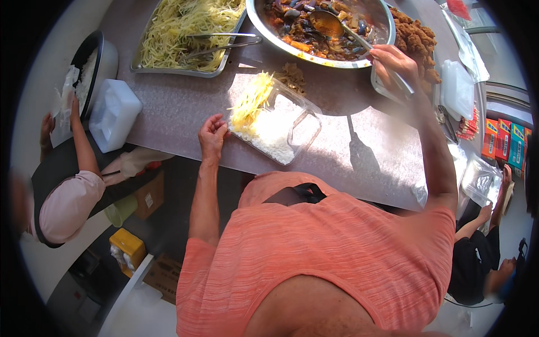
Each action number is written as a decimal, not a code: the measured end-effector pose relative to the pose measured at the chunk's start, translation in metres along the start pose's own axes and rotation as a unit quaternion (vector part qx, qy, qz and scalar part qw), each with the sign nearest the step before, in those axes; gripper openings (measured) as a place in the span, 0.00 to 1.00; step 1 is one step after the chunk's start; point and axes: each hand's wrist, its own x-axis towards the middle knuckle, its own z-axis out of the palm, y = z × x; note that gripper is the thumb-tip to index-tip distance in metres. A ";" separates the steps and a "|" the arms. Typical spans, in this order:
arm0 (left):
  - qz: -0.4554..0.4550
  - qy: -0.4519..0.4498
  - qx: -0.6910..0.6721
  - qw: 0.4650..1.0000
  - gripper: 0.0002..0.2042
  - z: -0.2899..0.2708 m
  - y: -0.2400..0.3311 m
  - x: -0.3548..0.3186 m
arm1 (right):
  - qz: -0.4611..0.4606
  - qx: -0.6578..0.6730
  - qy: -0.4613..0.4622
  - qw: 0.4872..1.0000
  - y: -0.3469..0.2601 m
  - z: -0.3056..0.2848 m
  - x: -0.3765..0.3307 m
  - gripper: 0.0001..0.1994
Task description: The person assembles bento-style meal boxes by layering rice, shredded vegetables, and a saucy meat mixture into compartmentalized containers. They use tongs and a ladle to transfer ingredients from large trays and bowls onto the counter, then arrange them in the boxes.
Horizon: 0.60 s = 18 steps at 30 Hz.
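My right hand [396, 64] is closed round the handle of a metal ladle [359, 39]. The ladle's bowl, wet with orange sauce, rests over a large steel basin [255, 19] of stewed eggplant and vegetables. A clear plastic takeout box [306, 147] lies open on the table before me, with white rice [274, 145] on the near side and shredded potato [252, 104] at the far left. Beside the box's left edge is my left hand [213, 133], its fingers loosely curled with nothing seen in them.
A tray of shredded potato [191, 33] with metal tongs [224, 42] is at the back left, fried pieces [415, 42] at the back right. A rice tub [106, 62], white containers [114, 112] and clear lids [457, 90] stand at the sides. Two co-workers flank the table.
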 end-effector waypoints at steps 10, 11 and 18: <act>-0.036 0.047 -0.059 0.997 0.18 -0.001 -0.024 -0.054 | 0.135 0.216 0.056 0.965 -0.007 0.033 0.002 0.07; -0.041 0.051 -0.060 0.996 0.18 -0.001 -0.025 -0.059 | 0.169 0.230 0.043 0.957 -0.010 0.027 0.001 0.08; -0.041 0.041 -0.071 0.996 0.18 0.005 -0.023 -0.053 | 0.345 0.394 0.119 0.844 0.002 0.048 -0.007 0.12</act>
